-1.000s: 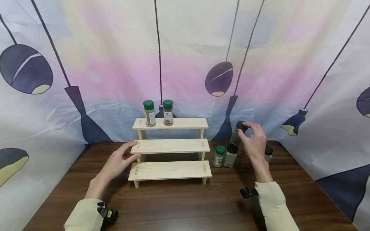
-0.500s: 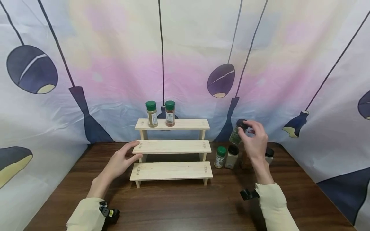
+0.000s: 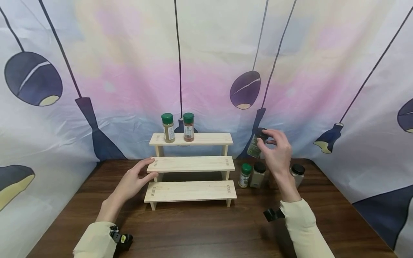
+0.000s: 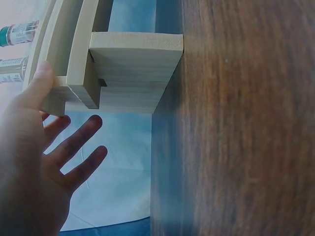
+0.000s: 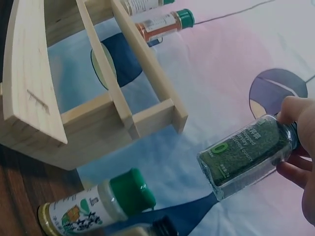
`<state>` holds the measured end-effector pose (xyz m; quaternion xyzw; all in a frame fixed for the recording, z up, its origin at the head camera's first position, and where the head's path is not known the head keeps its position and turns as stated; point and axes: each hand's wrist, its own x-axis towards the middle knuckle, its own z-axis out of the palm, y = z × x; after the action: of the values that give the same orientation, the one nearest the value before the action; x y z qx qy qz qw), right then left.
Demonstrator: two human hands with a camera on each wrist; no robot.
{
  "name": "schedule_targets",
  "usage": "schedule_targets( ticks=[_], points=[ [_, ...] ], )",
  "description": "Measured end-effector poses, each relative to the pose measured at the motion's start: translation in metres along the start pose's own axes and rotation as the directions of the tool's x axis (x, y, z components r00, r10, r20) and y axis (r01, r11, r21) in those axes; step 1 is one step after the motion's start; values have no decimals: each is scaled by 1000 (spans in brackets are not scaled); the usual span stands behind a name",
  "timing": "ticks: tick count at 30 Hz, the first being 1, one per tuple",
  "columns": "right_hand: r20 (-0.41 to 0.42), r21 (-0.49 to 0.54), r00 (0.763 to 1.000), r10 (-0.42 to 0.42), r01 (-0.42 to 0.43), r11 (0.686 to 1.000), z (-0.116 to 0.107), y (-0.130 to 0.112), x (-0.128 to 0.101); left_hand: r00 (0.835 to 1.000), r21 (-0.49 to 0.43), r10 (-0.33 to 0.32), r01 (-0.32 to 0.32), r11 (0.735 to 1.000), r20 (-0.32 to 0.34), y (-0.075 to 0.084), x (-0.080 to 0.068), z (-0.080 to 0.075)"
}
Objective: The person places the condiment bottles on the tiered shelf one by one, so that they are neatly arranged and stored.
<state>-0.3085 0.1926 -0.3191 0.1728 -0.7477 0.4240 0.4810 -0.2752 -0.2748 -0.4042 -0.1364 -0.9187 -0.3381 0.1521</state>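
I'm pinching the tilted jar aloft with the right hand, while the left hand is gripping the rack.

We see a screened-off tabletop nook, patterned cloth hung behind and down both sides, dark wooden table, room type unclear to us.

Top shelf: two bottles stand in the left half; access open to their right. Middle shelf: left hand obstructs left end. Right of rack, jars block low passage.
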Motion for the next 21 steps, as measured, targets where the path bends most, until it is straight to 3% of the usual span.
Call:
schedule_targets(
  ticks=[21],
  points=[
    [59,3,996,-70,70,998,25,-37,27,1000,-2,-5,5,1000,-3,1,0,0]
  ],
)
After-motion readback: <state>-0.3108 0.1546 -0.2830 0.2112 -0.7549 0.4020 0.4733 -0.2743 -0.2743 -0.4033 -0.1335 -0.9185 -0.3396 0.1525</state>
